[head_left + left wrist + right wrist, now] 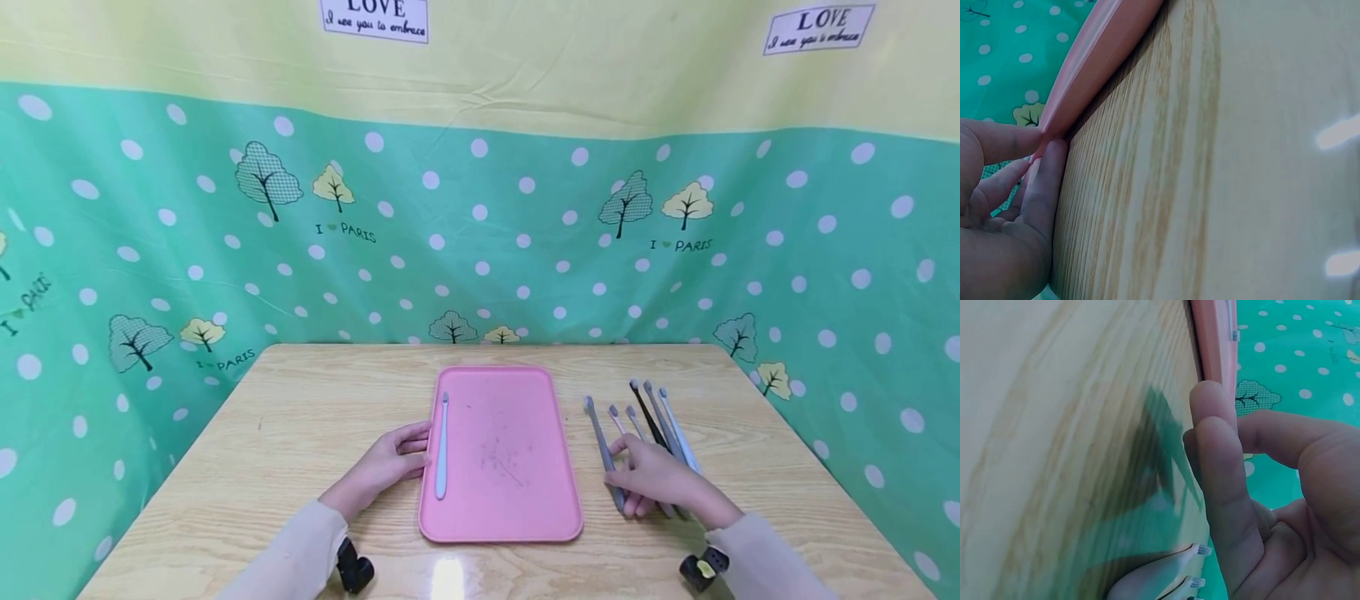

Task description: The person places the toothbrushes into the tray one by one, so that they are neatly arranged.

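Observation:
A pink tray (498, 454) lies on the table with a light blue toothbrush (442, 450) along its left side. My left hand (390, 457) pinches the tray's left rim; in the left wrist view, the thumb and fingers meet at the rim (1094, 62). To the right of the tray, my right hand (652, 475) pinches a grey toothbrush (599, 429) around its handle, bristle end pointing away. The right wrist view shows thumb and fingertips (1219, 440) close together, with that brush hidden behind them.
Beyond and under the right hand lie more toothbrushes: a pink one (617, 420), a black one (651, 421), a light blue one (680, 432) and other grey ones. A polka-dot curtain (480, 233) hangs behind the wooden table (337, 392).

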Demonstrator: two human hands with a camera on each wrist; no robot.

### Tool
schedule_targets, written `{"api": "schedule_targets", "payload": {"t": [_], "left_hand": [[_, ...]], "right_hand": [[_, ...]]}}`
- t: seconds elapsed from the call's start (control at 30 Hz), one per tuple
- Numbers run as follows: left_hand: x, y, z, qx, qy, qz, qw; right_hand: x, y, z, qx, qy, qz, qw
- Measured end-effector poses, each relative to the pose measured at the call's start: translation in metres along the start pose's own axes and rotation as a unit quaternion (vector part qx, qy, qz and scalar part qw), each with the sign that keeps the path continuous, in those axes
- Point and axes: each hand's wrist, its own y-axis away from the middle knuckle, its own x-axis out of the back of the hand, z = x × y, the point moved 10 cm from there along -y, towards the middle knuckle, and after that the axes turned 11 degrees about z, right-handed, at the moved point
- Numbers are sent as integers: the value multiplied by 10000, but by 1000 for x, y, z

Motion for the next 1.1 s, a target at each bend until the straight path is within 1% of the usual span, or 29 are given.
{"api": "schedule_targets", "payload": {"t": [0.2,0.5,0.83,1.1], "left_hand": [[0,-1,-1,-13,38,5,10000],[-1,2,3,-103,51,-97,9999],[-2,0,0,-42,9,0,10000],[-1,-1,-1,-17,-5,21,10000]], "right_hand": [[-3,-5,-10,268,-158,-111,9995],[-15,-13,-25,363,-471,-243,9979],[-38,-20,-44,635,-687,-461,9945],[-57,-26,-57,666,-803,-566,9929]]}}
